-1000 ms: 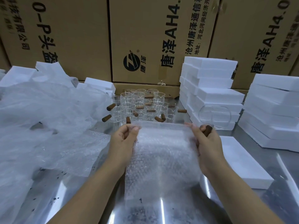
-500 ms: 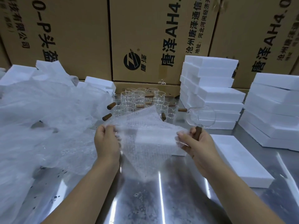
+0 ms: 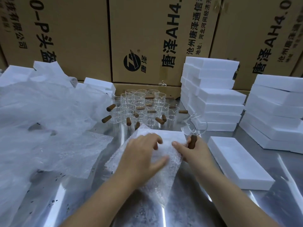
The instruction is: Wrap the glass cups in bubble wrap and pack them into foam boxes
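Note:
A sheet of bubble wrap (image 3: 157, 177) lies on the steel table (image 3: 188, 208) in front of me. My left hand (image 3: 142, 154) presses flat on it with fingers spread. My right hand (image 3: 191, 149) grips the brown wooden handle of a clear glass cup (image 3: 195, 126), which is held up at the sheet's right edge, while its forefinger touches the wrap. Several more glass cups with wooden handles (image 3: 142, 107) stand grouped at the back centre. A white foam box (image 3: 239, 163) lies flat just right of my right hand.
Stacks of white foam boxes stand at the back right (image 3: 211, 95) and far right (image 3: 275, 112). A big heap of bubble wrap and foam sheet (image 3: 41, 120) covers the left side. Brown printed cartons (image 3: 147, 38) wall off the back.
The bubble wrap, held up by both hands before, now lies on the table. My left hand has let go and flattened onto it. My right hand with the cup has come down.

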